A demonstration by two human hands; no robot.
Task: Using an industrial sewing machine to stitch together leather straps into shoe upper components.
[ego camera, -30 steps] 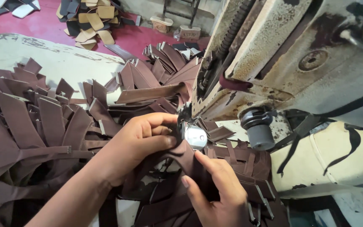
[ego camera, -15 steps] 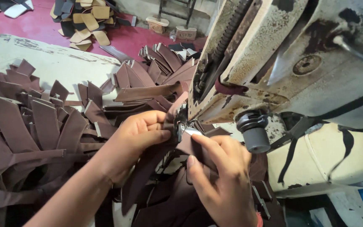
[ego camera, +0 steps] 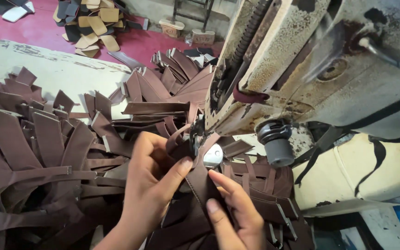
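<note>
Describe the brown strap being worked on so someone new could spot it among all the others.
Start at the big, worn cream sewing machine on the right and follow its head down to the needle area. The long brown leather strap runs from there toward the viewer, beside a small shiny metal plate. Unlike the heaped brown strap pieces on the left, it is pinched between the left hand and right hand.

We are seeing sewing machine (ego camera: 311, 78) sitting right of strap pile (ego camera: 38, 153) on table (ego camera: 61, 69). Left hand (ego camera: 151, 185) and right hand (ego camera: 234, 210) are pinching strap (ego camera: 200, 178) under machine head, in front of pile. Cut pieces (ego camera: 93, 23) are lying on floor behind table.
</note>
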